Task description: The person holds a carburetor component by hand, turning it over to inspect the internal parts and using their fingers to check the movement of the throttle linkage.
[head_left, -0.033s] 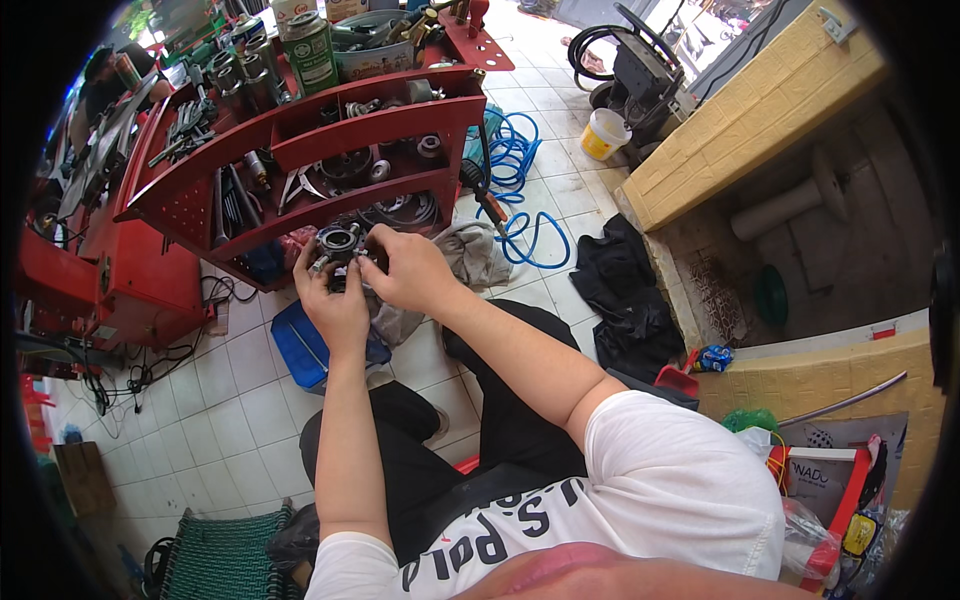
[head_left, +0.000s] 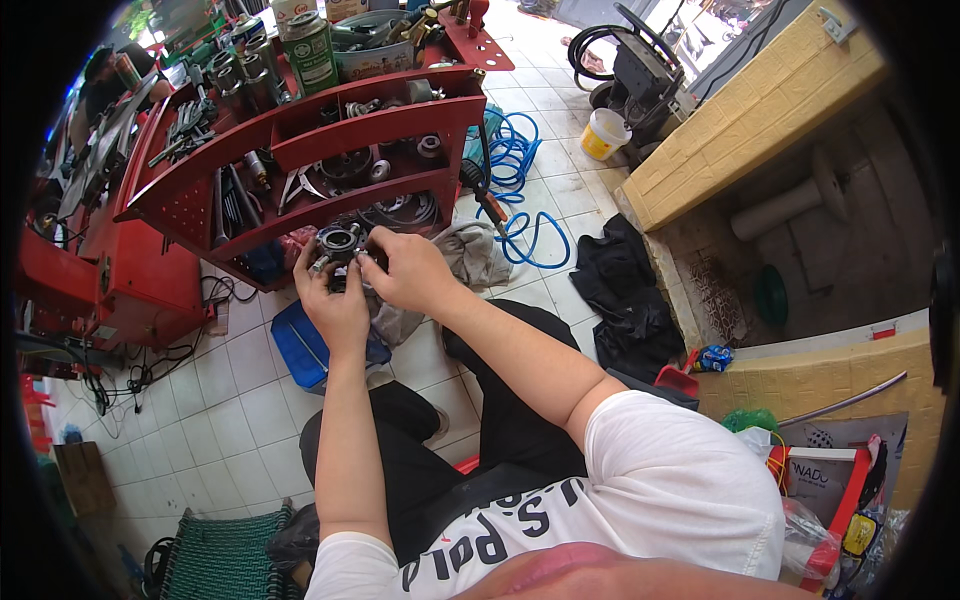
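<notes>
Between my two hands is a small dark metal machine part [head_left: 338, 240] with a round, ring-shaped opening facing up. My left hand [head_left: 332, 302] grips it from below and the left, fingers curled round its side. From the right, my right hand [head_left: 408, 268] pinches with thumb and fingers at the part's right edge; whether a smaller piece sits in that pinch is too small to tell. Just beyond the hands stands a red metal tool cart [head_left: 290, 235]. Under my wrists are a grey rag [head_left: 470, 252] and a blue plastic tray [head_left: 300, 345] on the floor.
Cans, sockets and a tub of tools crowd the cart's top. A coiled blue hose [head_left: 515, 160] and a black cloth [head_left: 625, 290] lie on the tiles to the right. Farther back are a white bucket [head_left: 605, 135] and a black machine [head_left: 640, 75]. A green woven seat [head_left: 222, 555] is lower left.
</notes>
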Tool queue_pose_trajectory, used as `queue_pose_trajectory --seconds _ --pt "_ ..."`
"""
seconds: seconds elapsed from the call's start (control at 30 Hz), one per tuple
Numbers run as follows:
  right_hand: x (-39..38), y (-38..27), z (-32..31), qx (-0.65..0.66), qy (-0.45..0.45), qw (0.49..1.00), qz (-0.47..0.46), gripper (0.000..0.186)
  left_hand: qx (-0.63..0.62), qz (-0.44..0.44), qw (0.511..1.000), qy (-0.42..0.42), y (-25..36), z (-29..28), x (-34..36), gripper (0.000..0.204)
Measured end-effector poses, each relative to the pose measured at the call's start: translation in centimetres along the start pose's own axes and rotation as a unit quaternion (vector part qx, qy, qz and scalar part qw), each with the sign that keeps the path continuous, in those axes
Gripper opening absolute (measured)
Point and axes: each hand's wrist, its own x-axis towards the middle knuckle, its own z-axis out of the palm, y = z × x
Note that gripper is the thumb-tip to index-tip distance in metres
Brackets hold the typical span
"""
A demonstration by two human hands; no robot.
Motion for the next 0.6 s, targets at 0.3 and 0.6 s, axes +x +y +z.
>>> queue_pose_trajectory --seconds 0.3,0.6 --pt "0.0 -0.2 0.1 0.009 0.013 1.0 -0.004 0.028 0.018 0.016 1.0 -0.006 -0.1 -0.1 0.0 0.019" --pt "0.1 -0.9 -0.4 0.018 -0.015 0.999 0.034 0.026 0.001 -0.005 1.0 -0.006 -0.2 -0.2 -0.1 0.015"
